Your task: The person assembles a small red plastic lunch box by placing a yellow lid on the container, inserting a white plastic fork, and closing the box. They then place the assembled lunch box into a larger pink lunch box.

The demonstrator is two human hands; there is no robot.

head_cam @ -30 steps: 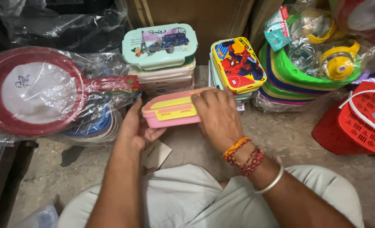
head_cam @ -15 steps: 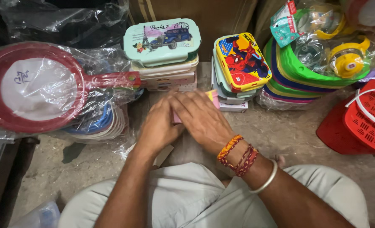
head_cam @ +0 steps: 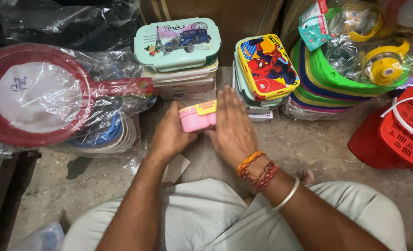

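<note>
**Q:** Above the concrete floor (head_cam: 318, 144), between the knees, what is held?

**A:** A small pink lunch box with a yellow lid (head_cam: 197, 116) is clasped between both hands. It is gripped from the left by the left hand (head_cam: 169, 135), fingers curled around its end; the right hand (head_cam: 232, 128) is pressed flat against its right side, fingers extended.

**Q:** What is seen around it?

**A:** Just beyond it, a stack topped by a mint-green lunch box (head_cam: 177, 42) is seen; beside that, a cartoon-printed lunch box (head_cam: 267, 67) is tilted on its stack. A plastic-wrapped red strainer (head_cam: 39, 95) is placed at left, a red basket (head_cam: 402, 135) at right.
</note>
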